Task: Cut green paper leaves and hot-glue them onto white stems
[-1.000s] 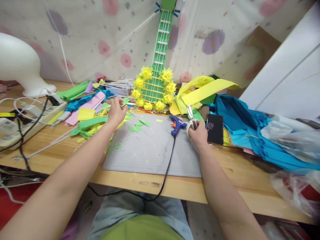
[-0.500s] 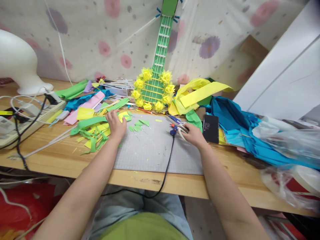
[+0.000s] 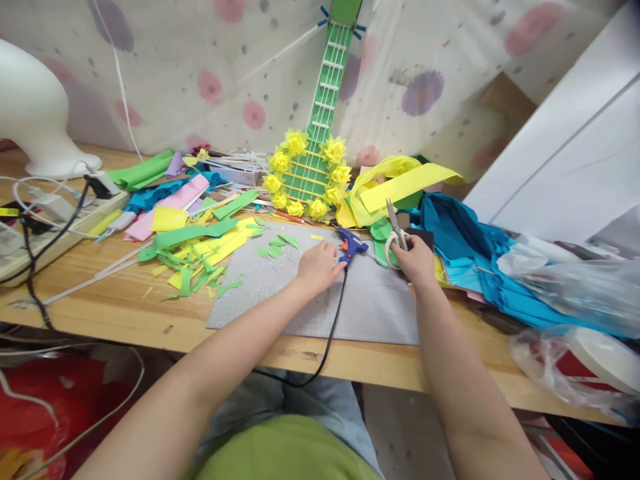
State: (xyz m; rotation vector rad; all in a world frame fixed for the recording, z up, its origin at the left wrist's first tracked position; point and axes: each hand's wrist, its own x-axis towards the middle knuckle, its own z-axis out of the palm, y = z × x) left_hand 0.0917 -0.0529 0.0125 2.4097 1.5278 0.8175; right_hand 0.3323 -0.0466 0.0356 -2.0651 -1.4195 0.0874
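My right hand (image 3: 416,259) is closed round the white handles of a pair of scissors (image 3: 395,230), blades pointing away from me, at the right of the grey cutting mat (image 3: 310,320). Over the middle of the mat, my left hand (image 3: 319,268) has its fingers partly apart and nothing visible in them. Its fingertips are right beside a blue hot glue gun (image 3: 353,245); whether they touch it I cannot tell. A black cord runs from the glue gun over the table edge. Several green paper leaves (image 3: 275,249) lie on the mat's far left part.
A green ukulele-shaped craft (image 3: 310,170) ringed with yellow paper flowers leans against the curtain. Green and yellow paper scraps (image 3: 200,250) lie left, near a power strip (image 3: 65,230). Blue crepe paper (image 3: 465,233) and yellow strips (image 3: 410,187) lie right, by a dark phone (image 3: 425,239).
My left hand has moved right from the paper scraps to the glue gun. My right hand has shifted right with the scissors, and their blades now point up and away.
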